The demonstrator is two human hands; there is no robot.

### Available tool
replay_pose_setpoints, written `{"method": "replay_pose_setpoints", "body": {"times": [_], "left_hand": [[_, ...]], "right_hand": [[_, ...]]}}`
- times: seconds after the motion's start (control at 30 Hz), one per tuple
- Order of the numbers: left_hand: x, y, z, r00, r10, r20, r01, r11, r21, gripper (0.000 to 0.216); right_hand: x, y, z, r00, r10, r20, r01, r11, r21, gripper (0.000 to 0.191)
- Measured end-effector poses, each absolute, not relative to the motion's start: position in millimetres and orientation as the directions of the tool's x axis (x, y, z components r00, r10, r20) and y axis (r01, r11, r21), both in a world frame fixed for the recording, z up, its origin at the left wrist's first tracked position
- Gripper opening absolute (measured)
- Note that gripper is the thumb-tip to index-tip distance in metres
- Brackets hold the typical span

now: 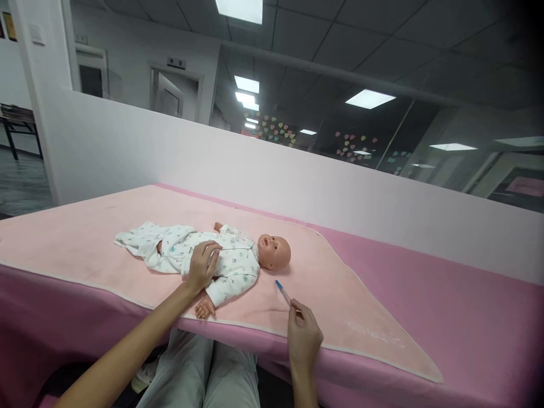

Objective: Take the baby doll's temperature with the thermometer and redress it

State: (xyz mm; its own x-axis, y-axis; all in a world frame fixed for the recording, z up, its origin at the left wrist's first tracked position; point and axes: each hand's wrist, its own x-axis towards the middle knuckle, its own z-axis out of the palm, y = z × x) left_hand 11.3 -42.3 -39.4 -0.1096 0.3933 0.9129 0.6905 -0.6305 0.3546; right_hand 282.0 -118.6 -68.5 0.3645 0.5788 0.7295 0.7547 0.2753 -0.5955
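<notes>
A baby doll (238, 258) in a white patterned sleepsuit lies on its back on a pale pink blanket (340, 294), head to the right. My left hand (203, 265) rests on the doll's belly, fingers curled lightly over the suit. My right hand (302, 334) is near the front edge of the blanket, pinched on a thin stick with a blue tip (282, 291). The tip points toward the doll's head and stops a little short of it.
The blanket covers a table draped in darker pink cloth (467, 340). A white partition wall (340, 187) runs behind it, with glass above. My legs in grey trousers (204, 374) show under the table's front edge. A doorway (174, 93) lies far back left.
</notes>
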Motion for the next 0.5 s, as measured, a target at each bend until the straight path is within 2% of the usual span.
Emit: {"method": "replay_pose_setpoints", "body": {"times": [0.2, 0.33, 0.4, 0.5], "left_hand": [[11, -44, -38, -0.087, 0.439, 0.894, 0.703, -0.609, 0.367, 0.022], [12, -45, -37, -0.08, 0.445, 0.892, 0.705, -0.608, 0.366, 0.022], [12, -44, -36, -0.083, 0.446, 0.891, 0.702, -0.609, 0.37, 0.022], [15, -42, -31, -0.138, 0.423, 0.896, 0.679, -0.618, 0.396, 0.022]], "right_hand": [[285, -105, -84, 0.218, 0.696, 0.684, 0.862, 0.192, -0.469, 0.03], [287, -110, -76, 0.172, 0.753, 0.635, 0.897, 0.146, -0.417, 0.027], [283, -110, -59, 0.187, 0.731, 0.656, 0.898, 0.144, -0.416, 0.027], [264, -96, -25, 0.235, 0.613, 0.755, 0.872, 0.21, -0.442, 0.03]]}}
